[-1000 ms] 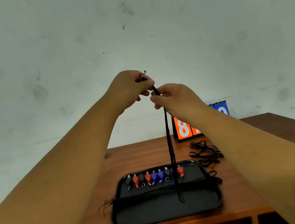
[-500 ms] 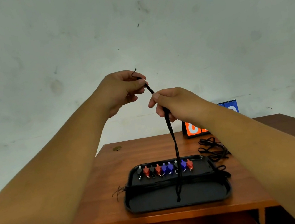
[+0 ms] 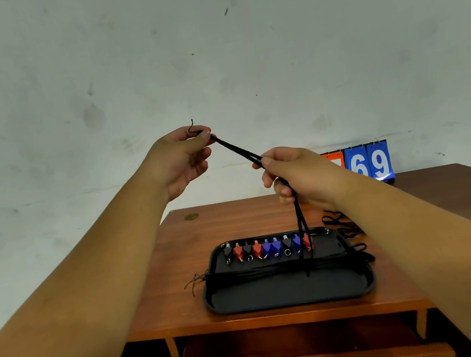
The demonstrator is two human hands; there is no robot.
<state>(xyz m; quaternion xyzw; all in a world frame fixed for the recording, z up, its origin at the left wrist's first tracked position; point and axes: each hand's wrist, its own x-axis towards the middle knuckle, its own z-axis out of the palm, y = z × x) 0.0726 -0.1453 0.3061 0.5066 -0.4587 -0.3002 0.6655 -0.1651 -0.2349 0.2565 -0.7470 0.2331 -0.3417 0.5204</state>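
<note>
A bundle of black cord (image 3: 237,150) stretches taut between both hands, raised above the table. My left hand (image 3: 183,155) pinches its upper end, where a thin frayed tip sticks up. My right hand (image 3: 296,177) grips the cord lower down and to the right. Below that hand the loose strands hang down to the black tray (image 3: 290,290). A row of red, blue and black clips (image 3: 266,248) lies along the tray's far side. More black cords (image 3: 277,269) lie across the tray's middle.
The tray sits on a brown wooden table (image 3: 178,256) with a drawer under its front edge. A tangle of black cord (image 3: 340,223) lies right of the tray. A flip scoreboard (image 3: 368,162) stands at the back right, against a pale wall.
My hands have moved apart: the right hand slid down and right along the cord, drawing it taut. The head camera has tilted, so the table now sits lower in view.
</note>
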